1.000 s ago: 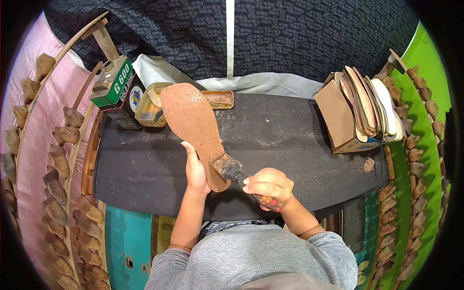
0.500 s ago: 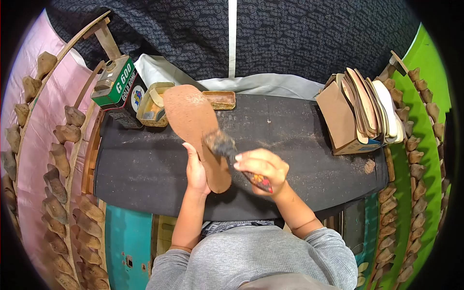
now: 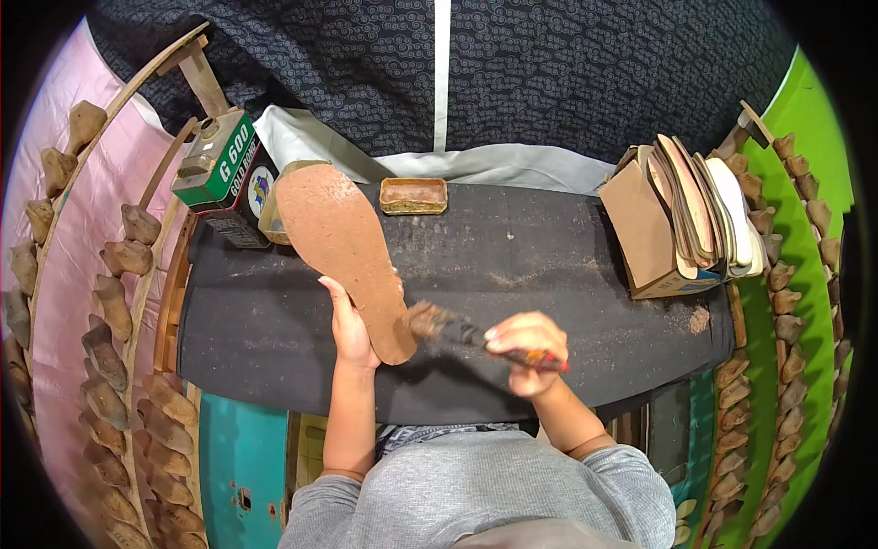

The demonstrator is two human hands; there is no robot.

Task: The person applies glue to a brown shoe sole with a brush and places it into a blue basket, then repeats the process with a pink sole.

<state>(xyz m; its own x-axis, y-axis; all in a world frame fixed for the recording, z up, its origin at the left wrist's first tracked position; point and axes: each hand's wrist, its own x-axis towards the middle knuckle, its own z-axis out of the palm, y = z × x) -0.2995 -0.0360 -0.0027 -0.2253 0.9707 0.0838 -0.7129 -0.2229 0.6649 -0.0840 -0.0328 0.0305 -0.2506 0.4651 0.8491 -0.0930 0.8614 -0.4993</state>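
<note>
A brown, sole-shaped piece (image 3: 338, 238) with a glossy wet patch near its wide end is held up over the dark table by my left hand (image 3: 354, 334). The thumb lies on its face and the other fingers are hidden behind it. My right hand (image 3: 530, 350) is closed around the handle of a dark-stained brush (image 3: 457, 329). The bristles, blurred by motion, are beside the narrow lower end of the piece; whether they touch its edge I cannot tell.
On the black-covered table (image 3: 512, 247) stand a small rectangular tray (image 3: 413, 197), a green and black can (image 3: 224, 178), a partly hidden container (image 3: 272, 220) and a cardboard box (image 3: 640, 229) of sole-shaped sheets. Racks of wooden forms (image 3: 114, 306) flank both sides.
My left hand and the brown piece have moved left, uncovering the small tray. My right hand has carried the brush right and down, from the middle of the piece to its narrow end.
</note>
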